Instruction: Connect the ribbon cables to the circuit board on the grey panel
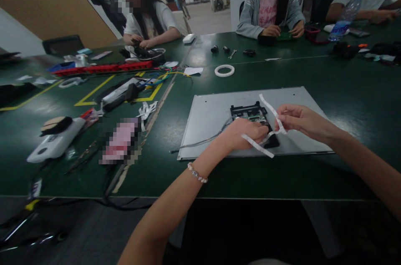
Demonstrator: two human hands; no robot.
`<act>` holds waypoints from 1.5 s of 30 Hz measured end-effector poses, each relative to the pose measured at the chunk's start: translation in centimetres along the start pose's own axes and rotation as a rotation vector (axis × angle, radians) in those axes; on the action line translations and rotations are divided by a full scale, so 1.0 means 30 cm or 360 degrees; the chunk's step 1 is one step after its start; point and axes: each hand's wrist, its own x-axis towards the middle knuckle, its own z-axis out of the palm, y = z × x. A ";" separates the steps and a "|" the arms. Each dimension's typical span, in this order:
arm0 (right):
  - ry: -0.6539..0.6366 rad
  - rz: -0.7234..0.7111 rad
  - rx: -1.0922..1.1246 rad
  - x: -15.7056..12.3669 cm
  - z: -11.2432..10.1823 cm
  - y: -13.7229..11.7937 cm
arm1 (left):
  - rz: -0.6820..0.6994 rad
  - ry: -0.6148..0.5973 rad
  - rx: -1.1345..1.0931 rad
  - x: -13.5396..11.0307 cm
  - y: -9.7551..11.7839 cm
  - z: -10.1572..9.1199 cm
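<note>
A flat grey panel (213,118) lies on the green table in front of me, with a black circuit board (249,111) mounted near its middle and a thin cable (200,143) trailing off its left side. My left hand (246,133) rests over the board, its fingers pinched on a white strip (258,146). My right hand (296,119) hovers just to the right, fingers closed on another white strip (271,109) that curves up and away. The two strips meet between my hands.
A white tape roll (224,70) lies beyond the panel. To the left are a white device (54,143), a grey tool (120,93), red strips (103,67) and yellow floor-style markings. Other people sit at the far edge; a water bottle (346,16) stands far right.
</note>
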 end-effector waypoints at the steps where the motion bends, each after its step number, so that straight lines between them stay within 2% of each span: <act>1: 0.0059 0.0024 0.0081 0.003 -0.003 0.005 | -0.0061 0.0077 -0.0017 -0.001 -0.005 -0.001; 4: 0.0233 0.0025 0.0221 0.014 -0.016 0.026 | -0.0345 0.0438 -0.0155 -0.002 -0.030 0.004; 8: 0.0295 -0.0070 0.0203 0.023 -0.032 0.047 | -0.0707 0.0927 -0.0556 0.002 -0.073 0.012; 10: 0.0277 -0.0112 0.0105 0.024 -0.032 0.046 | -0.0794 0.1122 -0.0766 0.005 -0.090 0.009; 12: 0.0259 -0.0130 0.0010 0.025 -0.027 0.038 | -0.0812 0.1214 -0.1001 0.009 -0.099 0.002; 15: 0.0213 -0.0084 -0.0079 0.028 -0.015 0.023 | -0.0757 0.1106 -0.1390 0.017 -0.103 -0.004; 19: 0.0163 -0.0024 -0.0178 0.033 -0.007 0.021 | -0.0658 0.0772 -0.1612 0.025 -0.103 0.010; 22: 0.0163 -0.0010 -0.0195 0.038 -0.008 0.027 | -0.0606 0.0665 -0.1492 0.028 -0.111 0.025; 29: 0.0320 0.0078 -0.0053 0.073 -0.015 0.048 | -0.0694 0.0746 -0.1038 0.088 -0.197 0.029; 34: 0.0441 0.0048 -0.0047 0.113 -0.014 0.078 | -0.0769 0.0768 -0.0908 0.149 -0.275 0.063; 39: 0.0511 -0.0064 -0.0413 0.130 -0.006 0.092 | -0.0748 0.0642 -0.0805 0.167 -0.309 0.114; 42: 0.0582 -0.0108 -0.0722 0.140 0.000 0.096 | -0.0702 0.0562 -0.0730 0.178 -0.325 0.122; 45: 0.0591 -0.0106 -0.0843 0.150 0.008 0.099 | -0.0674 0.0505 -0.0682 0.194 -0.342 0.125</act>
